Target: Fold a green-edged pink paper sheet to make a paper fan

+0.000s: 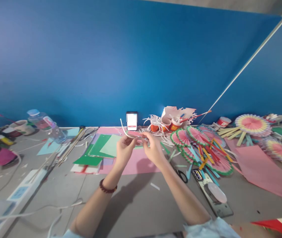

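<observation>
In front of the blue partition, my left hand (125,150) and my right hand (152,148) are raised close together over the table. Their fingers pinch a small piece of pink pleated paper (136,133) from either side; much of it is hidden by the fingers. A thin white strip (123,127) curls up from beside my left fingertips. Under my hands lies a large pink sheet (141,162). Green sheets (101,145) and a pale green sheet (111,144) are stacked to the left of it.
A phone (132,121) with a lit screen stands against the partition. Paper cups (175,125) hold pens and white scraps. Pleated paper fans (220,162), scissors (182,176) and another phone (212,193) lie right. A bottle (47,124), wooden sticks (71,147) and a power strip (23,195) are left.
</observation>
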{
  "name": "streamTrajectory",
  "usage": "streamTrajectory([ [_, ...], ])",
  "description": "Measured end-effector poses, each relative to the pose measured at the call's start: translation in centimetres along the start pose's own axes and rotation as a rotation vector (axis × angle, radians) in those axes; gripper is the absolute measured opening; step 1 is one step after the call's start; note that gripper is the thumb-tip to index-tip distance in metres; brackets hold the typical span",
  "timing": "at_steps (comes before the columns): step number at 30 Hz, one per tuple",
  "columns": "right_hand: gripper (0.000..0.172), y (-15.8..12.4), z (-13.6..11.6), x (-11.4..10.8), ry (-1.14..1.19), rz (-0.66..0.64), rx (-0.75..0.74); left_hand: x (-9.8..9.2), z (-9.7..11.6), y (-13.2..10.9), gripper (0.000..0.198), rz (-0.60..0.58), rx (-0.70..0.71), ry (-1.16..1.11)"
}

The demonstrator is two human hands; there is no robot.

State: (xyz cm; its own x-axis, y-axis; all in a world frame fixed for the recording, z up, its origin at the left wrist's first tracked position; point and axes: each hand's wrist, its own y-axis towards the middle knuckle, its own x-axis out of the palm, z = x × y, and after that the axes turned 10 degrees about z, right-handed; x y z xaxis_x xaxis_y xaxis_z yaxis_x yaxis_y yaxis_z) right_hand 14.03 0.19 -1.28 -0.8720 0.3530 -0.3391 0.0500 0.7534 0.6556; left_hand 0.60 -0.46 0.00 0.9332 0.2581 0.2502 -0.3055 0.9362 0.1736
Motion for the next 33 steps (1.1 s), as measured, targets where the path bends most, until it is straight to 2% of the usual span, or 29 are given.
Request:
streamTrajectory([
  [5, 0.029, -0.01, -0.19, -0.04, -0.031, 0.002, -0.005, 0.17, -0.10, 0.05, 0.027, -0.008, -0.026, -0.009],
  [13, 0.022, 0.25, -0.23, -0.09, 0.116, -0.006, 0.069, -0.21, -0.32, 0.63, 0.040, -0.052, -0.234, -0.067],
  [21, 0.024, 0.44, -0.76, -0.10, 0.155, -0.027, 0.118, -0.16, -0.22, 0.31, 0.039, -0.025, -0.055, 0.079],
  [33, 0.019, 0.85, -0.76, -0.32, 0.253, -0.011, 0.194, -0.28, -0.64, 0.43, 0.027, -0.035, -0.070, 0.050],
])
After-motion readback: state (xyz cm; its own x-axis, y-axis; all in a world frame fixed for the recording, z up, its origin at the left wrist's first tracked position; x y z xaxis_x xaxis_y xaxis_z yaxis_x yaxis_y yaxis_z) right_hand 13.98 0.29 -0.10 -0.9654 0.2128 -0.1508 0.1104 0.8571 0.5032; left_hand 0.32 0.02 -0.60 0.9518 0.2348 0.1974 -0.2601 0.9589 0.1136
